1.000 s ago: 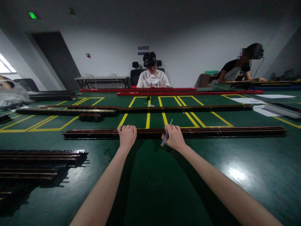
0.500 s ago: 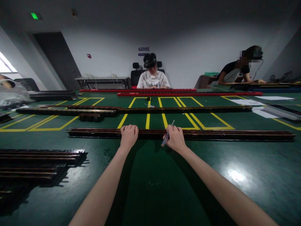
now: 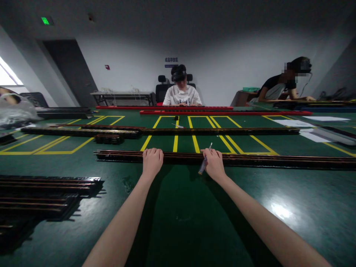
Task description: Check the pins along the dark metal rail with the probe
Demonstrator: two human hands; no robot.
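Observation:
A long dark rail with copper-coloured lines (image 3: 178, 158) lies crosswise on the green table in front of me. My left hand (image 3: 152, 160) is closed over it left of the middle, fingers curled over the far side. Farther right, my right hand (image 3: 213, 162) also grips the rail. A small screwdriver (image 3: 203, 166) with a clear handle is tucked in that same hand, its metal tip pointing up and away. The undersides of both hands and the fingertips are hidden.
Stacked dark rails (image 3: 41, 187) lie at the near left. Another long rail (image 3: 222, 131) crosses the table farther off, near a second screwdriver (image 3: 178, 126). Red rails (image 3: 194, 112) lie before a seated person (image 3: 182, 94). Another person (image 3: 280, 87) leans over at right.
The near rail has slid to the right. My right hand has moved right with the screwdriver, while my left hand stays almost in place on the rail. The view has shifted slightly.

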